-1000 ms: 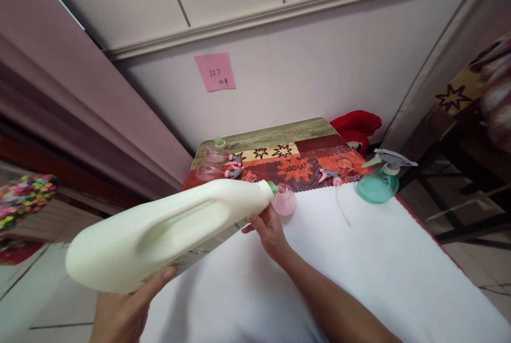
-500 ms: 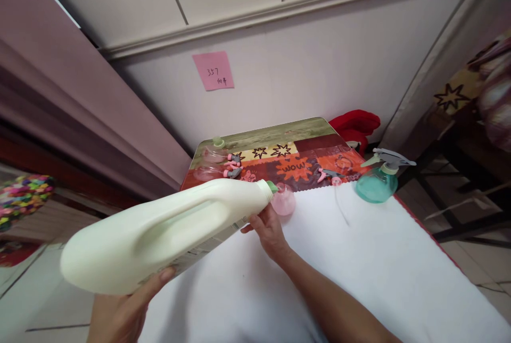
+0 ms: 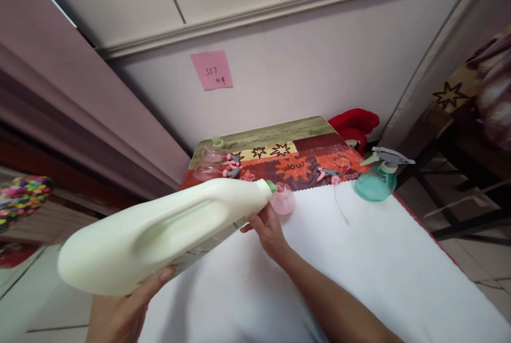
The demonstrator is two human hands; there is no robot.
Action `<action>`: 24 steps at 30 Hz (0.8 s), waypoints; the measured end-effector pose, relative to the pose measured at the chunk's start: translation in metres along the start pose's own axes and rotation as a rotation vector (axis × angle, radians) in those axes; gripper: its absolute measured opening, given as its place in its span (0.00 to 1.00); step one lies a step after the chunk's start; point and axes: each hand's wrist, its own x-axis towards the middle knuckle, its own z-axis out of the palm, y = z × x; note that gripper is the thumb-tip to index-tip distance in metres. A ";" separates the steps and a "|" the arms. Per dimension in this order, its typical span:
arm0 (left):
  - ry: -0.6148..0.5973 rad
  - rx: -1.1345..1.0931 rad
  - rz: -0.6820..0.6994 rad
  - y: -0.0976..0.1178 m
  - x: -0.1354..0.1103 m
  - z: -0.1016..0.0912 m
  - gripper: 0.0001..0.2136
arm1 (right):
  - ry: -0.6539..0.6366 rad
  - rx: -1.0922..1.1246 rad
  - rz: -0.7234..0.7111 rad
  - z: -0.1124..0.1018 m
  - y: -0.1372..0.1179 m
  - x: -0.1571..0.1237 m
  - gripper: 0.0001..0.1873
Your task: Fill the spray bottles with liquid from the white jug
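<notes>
My left hand (image 3: 120,308) grips the base of a big pale green jug (image 3: 159,231), which lies tilted almost flat. The jug's green spout (image 3: 271,187) points into the mouth of a small pink round bottle (image 3: 283,202) that stands on the white cloth (image 3: 379,258). My right hand (image 3: 266,230) is closed under the jug's neck, beside the pink bottle; whether its fingers also touch the bottle is hidden.
A teal spray bottle (image 3: 377,181) with a grey trigger stands at the right table edge. A loose pink-grey sprayer head (image 3: 329,175) with tube lies on the orange patterned mat. Two clear spray bottles (image 3: 213,165) lie at the far left. A red cloth (image 3: 353,122) sits behind the table.
The jug's base has sunk slightly lower and to the left. Both hands keep their grip and the spout stays at the pink bottle.
</notes>
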 end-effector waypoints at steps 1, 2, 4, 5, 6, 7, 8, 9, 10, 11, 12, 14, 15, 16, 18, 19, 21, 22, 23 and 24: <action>0.005 -0.001 0.000 0.001 0.000 0.000 0.41 | -0.001 -0.002 -0.001 0.000 0.000 0.000 0.27; 0.003 -0.001 -0.002 0.002 0.000 0.000 0.42 | 0.000 -0.004 -0.003 0.000 0.000 0.000 0.27; -0.007 0.007 -0.004 0.002 0.001 0.000 0.42 | -0.004 -0.004 -0.005 -0.001 0.000 0.000 0.27; -0.012 0.013 -0.007 0.003 0.001 0.000 0.42 | -0.006 -0.002 -0.004 -0.001 0.000 0.000 0.27; -0.018 0.017 -0.014 0.003 0.001 0.000 0.42 | -0.007 0.000 -0.002 -0.001 0.000 0.000 0.27; -0.013 0.016 -0.015 0.003 0.001 0.001 0.42 | -0.008 0.004 0.000 -0.001 0.000 0.000 0.27; -0.001 0.011 -0.013 0.003 0.000 0.001 0.41 | -0.007 0.008 0.003 -0.002 0.000 0.001 0.27; 0.005 0.007 -0.013 0.002 0.000 0.001 0.41 | -0.005 0.011 0.007 -0.002 0.000 0.001 0.27; 0.011 0.001 -0.010 0.002 0.000 0.002 0.41 | -0.002 0.014 0.009 -0.002 0.000 0.001 0.27; 0.013 -0.002 -0.008 0.002 -0.001 0.002 0.40 | 0.000 0.015 0.010 -0.002 0.001 0.001 0.27; 0.008 -0.003 -0.004 0.002 -0.001 0.002 0.39 | 0.001 0.014 0.011 -0.002 0.001 0.001 0.27; -0.005 -0.004 0.004 0.001 -0.001 0.003 0.38 | 0.004 0.010 0.011 -0.002 0.001 0.001 0.28; -0.011 -0.004 0.005 0.001 -0.001 0.003 0.37 | 0.005 0.008 0.012 -0.002 0.001 0.001 0.28; -0.010 -0.004 0.007 0.001 -0.001 0.003 0.37 | 0.005 0.005 0.014 -0.002 0.001 0.001 0.28; -0.007 -0.001 -0.001 0.001 0.000 0.003 0.37 | 0.006 0.002 0.015 -0.002 0.001 0.001 0.28; -0.008 0.000 -0.009 0.002 0.000 0.003 0.37 | 0.005 0.003 0.013 -0.002 0.001 0.001 0.28; -0.006 -0.006 -0.013 0.003 0.000 0.003 0.37 | 0.001 0.006 0.010 -0.002 0.000 0.001 0.28; -0.006 -0.008 -0.014 0.004 0.000 0.003 0.38 | -0.001 0.006 0.010 -0.002 0.000 0.001 0.28; -0.001 -0.011 -0.011 0.004 0.000 0.004 0.38 | -0.002 0.005 0.008 -0.002 0.000 0.001 0.28; 0.005 -0.009 -0.007 0.004 0.000 0.004 0.37 | -0.002 0.003 0.007 -0.002 0.000 0.001 0.28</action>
